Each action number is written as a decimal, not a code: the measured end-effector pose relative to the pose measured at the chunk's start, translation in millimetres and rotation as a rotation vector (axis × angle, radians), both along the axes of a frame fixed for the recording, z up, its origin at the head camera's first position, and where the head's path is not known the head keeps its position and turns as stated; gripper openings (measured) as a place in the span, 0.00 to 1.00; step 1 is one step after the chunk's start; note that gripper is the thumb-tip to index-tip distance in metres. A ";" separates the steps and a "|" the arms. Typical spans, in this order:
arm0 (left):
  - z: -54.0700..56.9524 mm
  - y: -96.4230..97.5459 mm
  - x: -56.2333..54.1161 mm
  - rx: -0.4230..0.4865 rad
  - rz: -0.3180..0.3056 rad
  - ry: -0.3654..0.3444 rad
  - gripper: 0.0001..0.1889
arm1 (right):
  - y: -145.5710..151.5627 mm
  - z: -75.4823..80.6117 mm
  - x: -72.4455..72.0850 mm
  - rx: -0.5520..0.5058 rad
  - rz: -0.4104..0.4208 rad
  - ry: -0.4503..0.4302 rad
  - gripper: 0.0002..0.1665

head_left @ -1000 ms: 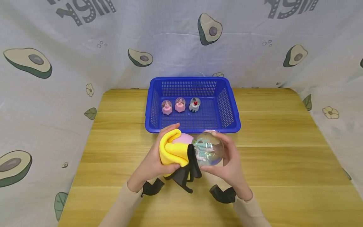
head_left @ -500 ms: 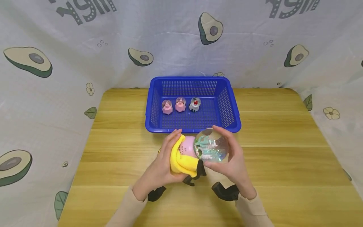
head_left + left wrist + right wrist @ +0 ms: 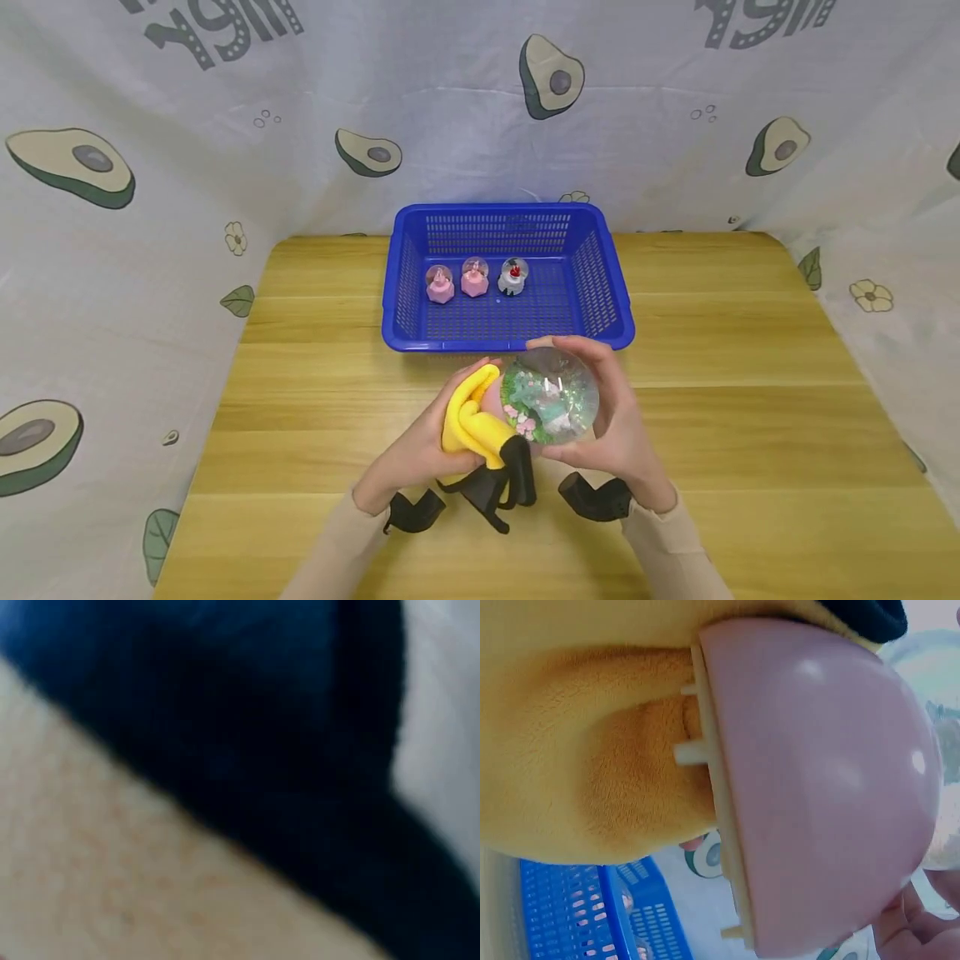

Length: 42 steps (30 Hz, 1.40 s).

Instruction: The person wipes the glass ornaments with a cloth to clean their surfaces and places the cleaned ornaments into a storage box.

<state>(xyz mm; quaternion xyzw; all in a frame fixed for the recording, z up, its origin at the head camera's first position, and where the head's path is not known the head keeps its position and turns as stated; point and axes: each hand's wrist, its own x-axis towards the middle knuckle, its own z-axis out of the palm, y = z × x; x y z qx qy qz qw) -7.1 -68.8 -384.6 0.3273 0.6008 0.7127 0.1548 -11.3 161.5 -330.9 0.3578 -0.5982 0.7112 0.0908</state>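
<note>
A large snow globe (image 3: pixel 553 398) with green and pink flowers inside is tilted on its side above the table. My right hand (image 3: pixel 617 421) grips its clear ball, fingers over the top and thumb below. In my left hand (image 3: pixel 416 457) is a yellow cloth (image 3: pixel 472 425) with black edging, bunched against the globe's pink base. The right wrist view shows that rounded pink base (image 3: pixel 825 787) close up, small pegs on its flat underside facing the yellow cloth (image 3: pixel 592 750). Only a blurred dark surface (image 3: pixel 225 750) fills most of the left wrist view.
Behind the hands stands a blue plastic basket (image 3: pixel 510 345). In it are two small pink snow globes (image 3: pixel 440 286) and a small white one (image 3: pixel 513 278) with a red figure. The wooden table (image 3: pixel 750 375) meets a patterned curtain at back and sides.
The globe has turned in my right hand, so its flowers now face up more. My left hand with the cloth has shifted right, and the cloth covers more of the pink base's printed side.
</note>
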 end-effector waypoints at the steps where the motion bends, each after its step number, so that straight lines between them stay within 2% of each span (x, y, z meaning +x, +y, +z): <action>1: -2.0 0.1 1.1 0.028 0.014 -0.029 0.47 | -0.7 0.4 -1.5 -0.018 0.000 -0.006 0.53; 5: -8.7 -2.1 6.5 0.116 0.084 -0.122 0.44 | -1.2 2.4 -10.5 -0.116 -0.089 -0.044 0.51; 8: -10.8 -6.9 11.2 0.149 0.126 -0.120 0.43 | 1.2 4.8 -20.9 -0.152 -0.238 -0.093 0.50; 11: -10.7 -13.7 15.7 0.168 0.161 -0.086 0.42 | 6.0 7.2 -34.4 -0.155 -0.368 -0.160 0.49; 14: -9.9 -21.6 20.1 0.188 0.192 -0.065 0.41 | 11.8 6.8 -50.4 -0.139 -0.430 -0.224 0.48; 22: -12.1 -42.1 28.4 0.202 0.285 -0.012 0.40 | 21.2 -9.8 -91.1 0.024 -0.541 -0.381 0.45; 27: -15.6 -50.3 33.3 0.196 0.332 -0.007 0.38 | 20.2 -22.1 -110.3 0.069 -0.561 -0.425 0.47; 31: -18.9 -54.6 36.2 0.205 0.335 -0.006 0.38 | 19.3 -30.5 -120.5 0.100 -0.572 -0.450 0.48; 38: -20.6 -59.8 38.7 0.197 0.366 -0.002 0.39 | 19.8 -44.3 -130.3 0.188 -0.590 -0.469 0.49; 42: -19.1 -63.2 39.3 0.143 0.408 -0.020 0.40 | 20.0 -50.0 -135.1 0.233 -0.596 -0.487 0.50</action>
